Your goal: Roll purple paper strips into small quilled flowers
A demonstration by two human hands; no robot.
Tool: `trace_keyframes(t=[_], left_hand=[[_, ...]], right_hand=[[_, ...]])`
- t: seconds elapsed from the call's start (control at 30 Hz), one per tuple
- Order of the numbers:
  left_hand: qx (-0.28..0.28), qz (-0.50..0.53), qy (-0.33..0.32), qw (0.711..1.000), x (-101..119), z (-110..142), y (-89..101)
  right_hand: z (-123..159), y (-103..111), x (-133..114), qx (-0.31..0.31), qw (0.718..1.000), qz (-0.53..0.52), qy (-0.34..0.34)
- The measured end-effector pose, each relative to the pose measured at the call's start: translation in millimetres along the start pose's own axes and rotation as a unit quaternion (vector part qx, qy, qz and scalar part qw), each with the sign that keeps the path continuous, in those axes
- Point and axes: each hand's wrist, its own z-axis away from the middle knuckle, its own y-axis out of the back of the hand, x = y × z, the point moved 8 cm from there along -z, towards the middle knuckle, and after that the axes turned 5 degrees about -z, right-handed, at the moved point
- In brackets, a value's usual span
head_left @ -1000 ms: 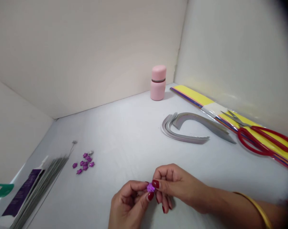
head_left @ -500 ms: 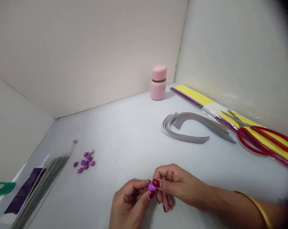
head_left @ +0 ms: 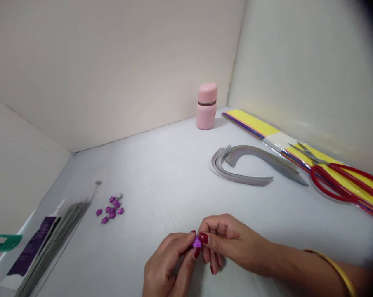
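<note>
Smooth table point(head_left: 158, 173) below shiny, angular purple piece point(head_left: 197, 242)

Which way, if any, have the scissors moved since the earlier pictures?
No: against the bottle and the pack beneath, the scissors keep their place.

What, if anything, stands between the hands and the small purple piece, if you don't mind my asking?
Nothing visible does: the left hand and the right hand both have fingertips on the small purple piece. The purple stars lie away to the left, out of the way.
</note>
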Motion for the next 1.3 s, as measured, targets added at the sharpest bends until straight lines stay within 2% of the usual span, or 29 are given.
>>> trace_keyframes(t=[0.1,0.2,0.43,0.57,0.7,0.9,1.13,1.3], left_hand=[[-0.013,-0.016,-0.015,1.0,2,1,-1.8],[-0.012,-0.037,-0.031,0.999,4,2,-2.1],[0.003,0.015,0.061,0.998,-7,-1,4.1],[-0.012,0.004,0.048,0.999,-2,-4,4.5],[-0.006,-0.041,0.01,0.999,5,-5,5.3],[0.004,-0.002,0.054,0.999,-3,-3,5.0],[-0.018,0.025,0.037,0.999,0,-6,1.4],[0.01,0.031,0.03,0.999,-1,-4,3.5]], right_hand=[[0,1,0,0.01,1.0,0.012,0.004],[0,2,-4,0.034,0.997,0.05,0.037],[-1,-1,-3,0.027,1.0,-0.008,0.014],[1,-7,-2,-0.018,1.0,-0.019,-0.01],[1,-13,4,-0.045,0.995,-0.085,-0.028],[-1,-13,7,-0.037,0.99,-0.134,-0.029],[0,-15,6,-0.044,0.991,-0.127,-0.023],[1,-14,2,-0.039,0.994,-0.103,-0.017]])
